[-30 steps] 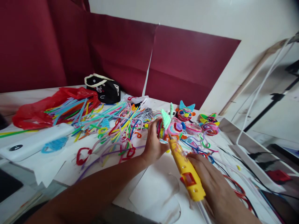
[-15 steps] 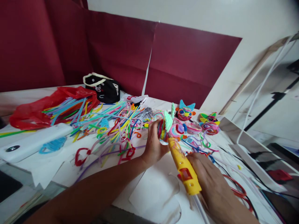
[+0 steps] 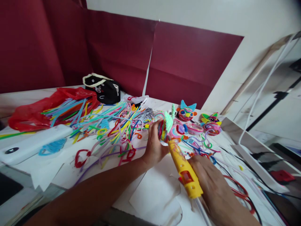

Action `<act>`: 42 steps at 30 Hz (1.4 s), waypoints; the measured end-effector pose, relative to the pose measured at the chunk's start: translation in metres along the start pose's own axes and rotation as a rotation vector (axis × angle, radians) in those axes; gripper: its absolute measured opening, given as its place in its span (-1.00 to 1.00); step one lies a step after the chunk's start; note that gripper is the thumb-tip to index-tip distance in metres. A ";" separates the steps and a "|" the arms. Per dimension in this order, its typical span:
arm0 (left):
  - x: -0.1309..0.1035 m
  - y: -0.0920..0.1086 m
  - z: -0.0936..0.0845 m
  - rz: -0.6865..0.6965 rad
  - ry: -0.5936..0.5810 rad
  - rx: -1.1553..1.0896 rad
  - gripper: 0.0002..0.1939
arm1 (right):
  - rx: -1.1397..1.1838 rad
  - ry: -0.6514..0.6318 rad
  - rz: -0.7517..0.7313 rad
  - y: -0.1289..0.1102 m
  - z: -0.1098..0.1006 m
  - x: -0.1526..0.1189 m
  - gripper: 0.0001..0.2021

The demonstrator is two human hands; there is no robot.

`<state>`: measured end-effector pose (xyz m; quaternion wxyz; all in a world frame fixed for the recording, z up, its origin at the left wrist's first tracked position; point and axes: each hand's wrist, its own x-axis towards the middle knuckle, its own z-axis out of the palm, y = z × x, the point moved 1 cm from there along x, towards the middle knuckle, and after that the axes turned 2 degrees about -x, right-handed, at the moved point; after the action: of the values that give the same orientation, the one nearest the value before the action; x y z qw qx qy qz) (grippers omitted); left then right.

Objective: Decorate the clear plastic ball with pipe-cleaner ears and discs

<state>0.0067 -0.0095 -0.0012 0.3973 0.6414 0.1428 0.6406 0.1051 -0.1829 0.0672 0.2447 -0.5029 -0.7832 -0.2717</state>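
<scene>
In my left hand (image 3: 154, 142) is a multicoloured pipe-cleaner figure (image 3: 162, 130) with pale green ear-like pieces (image 3: 168, 121) standing up from it. My right hand (image 3: 209, 179) is wrapped round a yellow glue gun (image 3: 184, 169), with a clear glue stick (image 3: 202, 211) coming out of its back end. The gun's nozzle points at the figure's lower side, close against it; whether they touch I cannot tell. Just behind the gun lies a pink round pipe-cleaner piece (image 3: 176, 130). White paper (image 3: 156, 191) with brown stains lies below both hands.
Loose pipe cleaners (image 3: 113, 122) spread across the table's left, some in a red plastic bag (image 3: 54, 105). A black pouch (image 3: 103, 89) stands behind. Finished-looking figures with blue ears (image 3: 187, 110) and yellow-green ears (image 3: 211, 124) sit at the back right. Cables (image 3: 243, 191) run along the right.
Almost nothing differs. The glue gun's tip and the figure have shifted very slightly left, with both hands keeping their hold.
</scene>
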 end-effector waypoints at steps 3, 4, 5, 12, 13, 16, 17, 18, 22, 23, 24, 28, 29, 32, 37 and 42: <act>0.000 0.000 0.000 0.020 0.003 0.029 -0.06 | -0.008 0.023 -0.017 0.000 -0.001 0.001 -0.73; 0.000 0.000 0.000 0.030 0.002 0.047 -0.06 | -0.013 0.034 -0.024 0.000 -0.001 0.002 -0.72; 0.001 0.000 0.001 0.040 0.001 0.066 -0.05 | -0.016 0.042 -0.028 0.000 -0.001 0.002 -0.72; 0.001 0.003 0.001 0.082 -0.001 0.189 -0.09 | -0.040 0.040 -0.017 0.000 0.000 0.002 -0.73; 0.001 0.004 0.001 0.078 -0.001 0.196 -0.09 | -0.048 0.044 -0.021 0.000 0.000 0.003 -0.72; 0.002 0.004 0.001 0.083 -0.005 0.206 -0.10 | -0.062 0.063 -0.040 -0.001 -0.002 0.006 -0.71; 0.002 0.003 0.001 0.087 -0.007 0.205 -0.10 | -0.063 0.070 -0.047 -0.002 -0.002 0.007 -0.70; 0.002 0.003 0.001 0.091 -0.008 0.202 -0.10 | -0.065 0.076 -0.053 -0.002 -0.003 0.007 -0.70; 0.002 0.001 0.001 0.087 0.004 0.187 -0.10 | -0.071 0.081 -0.045 -0.003 -0.004 0.008 -0.69; 0.002 0.000 0.000 0.086 0.006 0.188 -0.10 | -0.070 0.078 -0.043 -0.004 -0.004 0.008 -0.69; 0.002 0.000 0.000 0.088 0.006 0.191 -0.10 | -0.071 0.074 -0.044 -0.004 -0.004 0.008 -0.69; 0.001 0.001 0.000 0.104 -0.008 0.199 -0.08 | -0.077 0.087 -0.053 -0.004 -0.005 0.008 -0.68; 0.001 0.001 0.000 0.104 -0.008 0.199 -0.08 | -0.075 0.088 -0.054 -0.003 -0.005 0.008 -0.68; 0.001 0.002 0.001 0.102 -0.004 0.200 -0.10 | -0.070 0.075 -0.042 -0.002 -0.004 0.008 -0.70; 0.000 0.003 0.001 0.096 -0.007 0.196 -0.11 | -0.081 0.068 -0.037 -0.001 -0.002 0.007 -0.71; 0.000 0.001 0.001 0.106 -0.007 0.186 -0.11 | -0.075 0.077 -0.031 -0.002 -0.002 0.006 -0.71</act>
<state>0.0075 -0.0103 -0.0003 0.3022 0.6845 0.1661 0.6423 0.1009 -0.1811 0.0729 0.2512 -0.4890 -0.7701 -0.3237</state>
